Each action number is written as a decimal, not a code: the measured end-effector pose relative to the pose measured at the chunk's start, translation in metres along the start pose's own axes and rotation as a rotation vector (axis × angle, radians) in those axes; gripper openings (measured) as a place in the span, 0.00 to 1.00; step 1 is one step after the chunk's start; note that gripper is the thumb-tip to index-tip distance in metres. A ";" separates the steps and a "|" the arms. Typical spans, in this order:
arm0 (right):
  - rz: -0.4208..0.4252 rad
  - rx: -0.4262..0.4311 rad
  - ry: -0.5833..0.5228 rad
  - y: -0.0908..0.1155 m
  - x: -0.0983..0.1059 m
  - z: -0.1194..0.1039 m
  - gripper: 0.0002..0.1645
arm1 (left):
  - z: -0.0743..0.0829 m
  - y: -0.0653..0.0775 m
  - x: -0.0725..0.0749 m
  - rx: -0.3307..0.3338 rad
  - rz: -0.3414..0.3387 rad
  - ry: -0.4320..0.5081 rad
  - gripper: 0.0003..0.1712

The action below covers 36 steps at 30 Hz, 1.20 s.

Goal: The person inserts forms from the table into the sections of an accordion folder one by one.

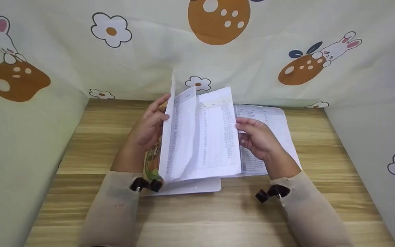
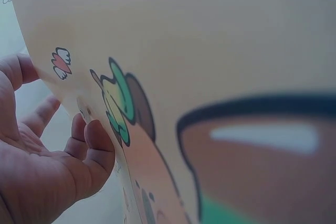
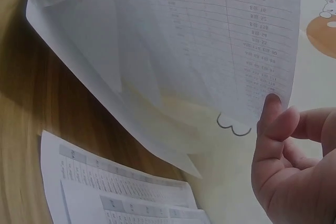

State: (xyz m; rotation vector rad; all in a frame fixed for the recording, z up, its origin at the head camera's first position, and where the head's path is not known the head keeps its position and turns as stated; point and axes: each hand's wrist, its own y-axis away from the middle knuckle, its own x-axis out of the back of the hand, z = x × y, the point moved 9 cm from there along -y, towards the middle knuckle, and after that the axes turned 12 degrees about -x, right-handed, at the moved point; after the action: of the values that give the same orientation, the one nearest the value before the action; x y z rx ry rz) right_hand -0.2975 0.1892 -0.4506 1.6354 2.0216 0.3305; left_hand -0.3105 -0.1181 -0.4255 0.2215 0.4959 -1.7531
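A booklet of printed pages (image 1: 218, 137) stands raised and partly open between both hands, in the middle of the head view. My left hand (image 1: 149, 128) grips its left side, where a stiff cover (image 2: 152, 30) with cartoon drawings faces the left wrist camera. My right hand (image 1: 257, 137) pinches the right edge of a page bearing a table of small print; in the right wrist view, thumb and forefinger meet on that page (image 3: 262, 40). One thinner leaf (image 1: 183, 133) curves upright between the cover and this page. The print is too small to read.
More printed sheets (image 1: 279, 123) lie on the wooden table (image 1: 324, 206) behind and beside the right hand. A white rounded-corner sheet or cover (image 1: 197, 187) lies under the booklet. Patterned cloth (image 1: 149, 65) hangs at the back and both sides.
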 end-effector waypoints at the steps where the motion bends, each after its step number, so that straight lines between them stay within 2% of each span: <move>1: 0.001 -0.003 0.005 -0.001 -0.002 0.001 0.14 | 0.000 0.000 0.000 0.001 0.000 0.000 0.41; 10: 0.009 -0.029 0.037 -0.012 -0.023 0.007 0.21 | -0.001 -0.001 -0.002 0.000 -0.018 0.005 0.42; 21: -0.005 -0.035 0.044 -0.020 -0.047 0.013 0.18 | -0.001 0.000 -0.003 0.002 -0.011 0.005 0.42; 36: 0.020 -0.053 0.054 -0.029 -0.057 0.019 0.18 | -0.005 -0.001 -0.002 0.002 -0.015 -0.010 0.42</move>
State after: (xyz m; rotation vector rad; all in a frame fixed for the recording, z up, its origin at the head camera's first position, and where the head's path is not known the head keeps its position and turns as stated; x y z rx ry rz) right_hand -0.3039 0.1248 -0.4671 1.6313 2.0195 0.4363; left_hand -0.3117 -0.1144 -0.4286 0.2112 0.4896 -1.7687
